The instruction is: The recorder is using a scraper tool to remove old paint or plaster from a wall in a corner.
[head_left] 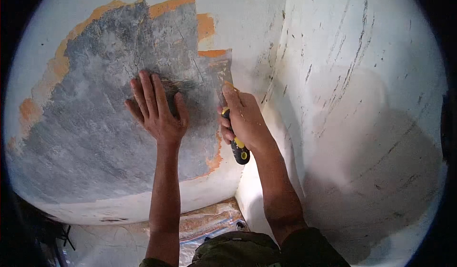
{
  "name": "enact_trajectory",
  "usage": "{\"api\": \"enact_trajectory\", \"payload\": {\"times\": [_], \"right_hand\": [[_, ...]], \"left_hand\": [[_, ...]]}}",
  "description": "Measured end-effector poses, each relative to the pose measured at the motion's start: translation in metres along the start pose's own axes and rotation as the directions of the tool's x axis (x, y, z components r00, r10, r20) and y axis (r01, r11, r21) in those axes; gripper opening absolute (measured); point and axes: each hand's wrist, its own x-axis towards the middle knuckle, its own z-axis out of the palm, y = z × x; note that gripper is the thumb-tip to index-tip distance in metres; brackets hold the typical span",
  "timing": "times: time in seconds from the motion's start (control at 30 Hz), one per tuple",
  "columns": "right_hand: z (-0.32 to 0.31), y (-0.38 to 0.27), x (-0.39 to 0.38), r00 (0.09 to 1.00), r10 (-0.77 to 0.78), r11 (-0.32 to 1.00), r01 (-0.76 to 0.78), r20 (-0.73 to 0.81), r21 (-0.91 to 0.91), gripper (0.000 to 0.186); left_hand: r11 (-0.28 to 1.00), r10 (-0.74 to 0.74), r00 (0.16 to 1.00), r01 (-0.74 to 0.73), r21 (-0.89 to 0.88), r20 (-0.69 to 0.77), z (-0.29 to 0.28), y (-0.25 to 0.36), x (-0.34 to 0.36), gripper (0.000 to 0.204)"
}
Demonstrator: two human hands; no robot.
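My left hand (159,110) lies flat with its fingers stretched out against the bare grey patch (95,114) of the wall. To its right, my right hand (245,117) is wrapped round a scraper (241,152) with a black and yellow handle. The scraper's broad metal blade (221,71) points up and rests at the right edge of the grey patch, just under an orange strip (212,53). Ragged orange and cream paint layers border the patch, with white paint (238,10) beyond them.
A second white wall (342,38), marked with dark streaks, meets this one at a corner on the right. Below, clear plastic sheeting (209,226) and brown debris lie on the floor. Dark legs of some object (69,236) stand at the lower left.
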Motion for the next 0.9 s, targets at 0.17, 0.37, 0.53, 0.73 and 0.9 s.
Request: {"api": "enact_trajectory", "payload": {"times": [0.17, 0.37, 0.53, 0.73, 0.9], "right_hand": [[0.003, 0.004, -0.003, 0.998, 0.063, 0.998, -0.063, -0.008, 0.015, 0.049], [0.006, -0.007, 0.002, 1.000, 0.022, 0.997, -0.023, 0.007, 0.073, 0.048], [0.000, 0.012, -0.005, 0.996, 0.086, 0.995, -0.087, 0.033, 0.057, 0.048], [0.003, -0.011, 0.004, 1.000, -0.019, 0.999, 0.019, 0.021, 0.042, 0.044], [-0.005, 0.008, -0.015, 0.995, -0.093, 0.987, 0.097, -0.038, 0.127, 0.035]], "left_hand": [[1.000, -0.009, 1.000, 0.009, -0.009, 0.005, -0.003, 0.000, 0.002, 0.056], [1.000, 0.009, 1.000, -0.009, 0.010, -0.010, -0.003, -0.002, 0.002, 0.056], [1.000, 0.003, 1.000, -0.004, 0.006, 0.003, -0.001, 0.000, -0.001, 0.056], [1.000, 0.000, 1.000, 0.000, 0.003, 0.023, -0.003, -0.002, -0.001, 0.057], [1.000, 0.006, 1.000, -0.006, -0.001, 0.010, -0.002, 0.000, 0.000, 0.056]]}}
